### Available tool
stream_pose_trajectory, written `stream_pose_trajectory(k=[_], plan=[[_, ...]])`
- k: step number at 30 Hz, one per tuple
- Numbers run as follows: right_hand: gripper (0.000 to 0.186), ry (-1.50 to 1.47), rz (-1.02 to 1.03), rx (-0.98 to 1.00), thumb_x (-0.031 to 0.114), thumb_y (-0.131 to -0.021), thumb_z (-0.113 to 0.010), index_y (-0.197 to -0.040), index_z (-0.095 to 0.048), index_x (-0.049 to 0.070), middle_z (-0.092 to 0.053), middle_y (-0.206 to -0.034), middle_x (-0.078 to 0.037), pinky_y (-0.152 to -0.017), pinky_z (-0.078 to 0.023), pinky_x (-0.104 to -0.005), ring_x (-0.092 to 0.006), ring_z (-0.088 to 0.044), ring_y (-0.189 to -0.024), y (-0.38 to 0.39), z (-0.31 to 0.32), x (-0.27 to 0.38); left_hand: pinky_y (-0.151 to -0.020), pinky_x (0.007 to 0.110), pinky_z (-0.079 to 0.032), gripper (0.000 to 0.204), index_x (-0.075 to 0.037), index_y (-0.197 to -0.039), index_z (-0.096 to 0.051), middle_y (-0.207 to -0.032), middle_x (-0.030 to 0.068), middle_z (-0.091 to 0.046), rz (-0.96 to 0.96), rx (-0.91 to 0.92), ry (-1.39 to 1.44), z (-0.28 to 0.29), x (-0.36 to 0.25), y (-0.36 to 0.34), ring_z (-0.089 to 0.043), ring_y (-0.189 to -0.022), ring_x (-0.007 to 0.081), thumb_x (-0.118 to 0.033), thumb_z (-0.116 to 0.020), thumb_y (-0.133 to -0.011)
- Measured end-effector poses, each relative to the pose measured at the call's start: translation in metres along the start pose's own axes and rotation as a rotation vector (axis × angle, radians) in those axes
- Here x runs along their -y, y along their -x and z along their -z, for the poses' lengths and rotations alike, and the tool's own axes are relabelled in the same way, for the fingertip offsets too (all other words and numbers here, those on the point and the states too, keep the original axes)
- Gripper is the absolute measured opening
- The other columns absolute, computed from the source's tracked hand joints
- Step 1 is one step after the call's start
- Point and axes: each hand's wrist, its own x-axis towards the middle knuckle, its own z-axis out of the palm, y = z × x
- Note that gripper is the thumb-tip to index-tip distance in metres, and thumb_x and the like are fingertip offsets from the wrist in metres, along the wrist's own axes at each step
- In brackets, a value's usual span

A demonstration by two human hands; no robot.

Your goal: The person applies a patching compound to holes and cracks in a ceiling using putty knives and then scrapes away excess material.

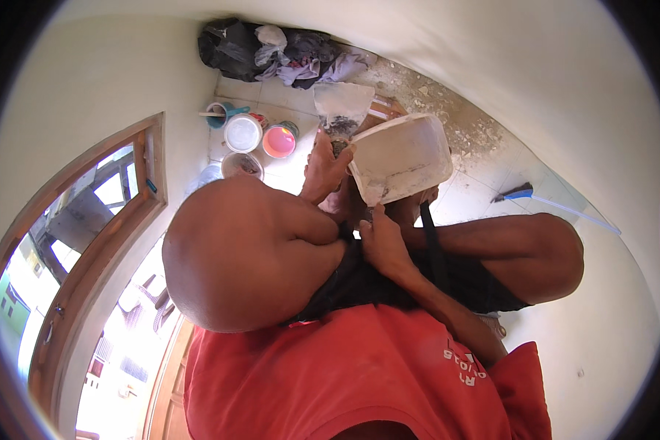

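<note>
My left hand (324, 170) is closed round the handle of a wide putty knife (343, 101), its broad pale blade pointing away from me, smeared dark near the handle. The thumb lies close to the left rim of a white rectangular plastic tub (407, 158). That tub sits tilted between my bent legs, with grey-white residue inside. At its near corner my right hand (383, 238) is closed, index finger up against the rim. A small dark piece shows between its fingers; what it belongs to is hidden.
Beyond my left knee stand a white-topped bucket (243, 133), a pink-filled bucket (279, 140) and a teal pot (217, 114). Black plastic bags (231, 50) lie by the far wall, beside crumbled debris (462, 125). A blue brush (519, 192) rests at right. A wooden-framed window (136, 213) is left.
</note>
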Motion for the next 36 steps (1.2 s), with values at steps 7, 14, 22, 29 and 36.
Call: stream_pose_trajectory(k=[7,14,22,29,36], plan=[[0.058,-0.21,0.082,-0.168,0.022,-0.096,-0.052,-0.141,-0.035,-0.011,-0.064,-0.08,-0.019,-0.055,-0.05,-0.0389,-0.0257,-0.063,-0.058,-0.015,-0.007,0.01,-0.071,0.03,-0.049,0.039,0.003,-0.118,-0.051,-0.096,0.0097,-0.063,-0.095,0.086,0.072,0.002,0.013,0.008,-0.059,-0.082,0.0163,-0.022,-0.067,-0.092],[0.052,-0.831,-0.079,0.06,0.007,-0.09,-0.053,-0.142,-0.045,0.001,-0.058,-0.078,-0.002,-0.056,-0.041,-0.0227,-0.0083,-0.052,-0.062,0.007,0.057,0.003,-0.069,0.026,-0.048,0.037,0.002,-0.115,-0.055,-0.093,0.0063,-0.065,0.085,0.163,0.306,0.027,-0.026,0.0,-0.059,-0.079,0.01,-0.027,-0.067,-0.095],[0.05,-0.757,-0.078,0.05,0.01,-0.092,-0.054,-0.141,-0.048,0.005,-0.061,-0.085,-0.002,-0.057,-0.041,-0.0212,-0.0075,-0.054,-0.064,0.036,0.097,-0.003,-0.067,0.026,-0.047,0.036,0.001,-0.109,-0.057,-0.084,0.003,-0.063,0.049,0.197,0.137,0.045,-0.019,-0.007,-0.057,-0.076,0.0088,-0.028,-0.071,-0.091],[0.048,-0.517,-0.104,0.048,0.009,-0.092,-0.051,-0.14,-0.052,0.006,-0.059,-0.081,-0.001,-0.055,-0.039,-0.0209,-0.0063,-0.049,-0.06,0.061,0.137,0.017,-0.07,0.028,-0.049,0.031,0.001,-0.111,-0.06,-0.089,0.002,-0.065,0.025,0.246,-0.051,0.05,-0.038,-0.015,-0.056,-0.078,0.0084,-0.021,-0.071,-0.09],[0.045,-0.088,-0.017,-0.009,0.015,-0.091,-0.054,-0.136,-0.057,0.009,-0.062,-0.08,-0.005,-0.069,-0.046,-0.029,-0.0149,-0.058,-0.073,0.098,0.212,0.063,-0.061,0.028,-0.046,0.035,0.002,-0.105,-0.062,-0.081,0.0013,-0.064,-0.096,0.462,-0.067,0.063,-0.036,-0.045,-0.054,-0.069,0.0082,-0.028,-0.071,-0.089]])
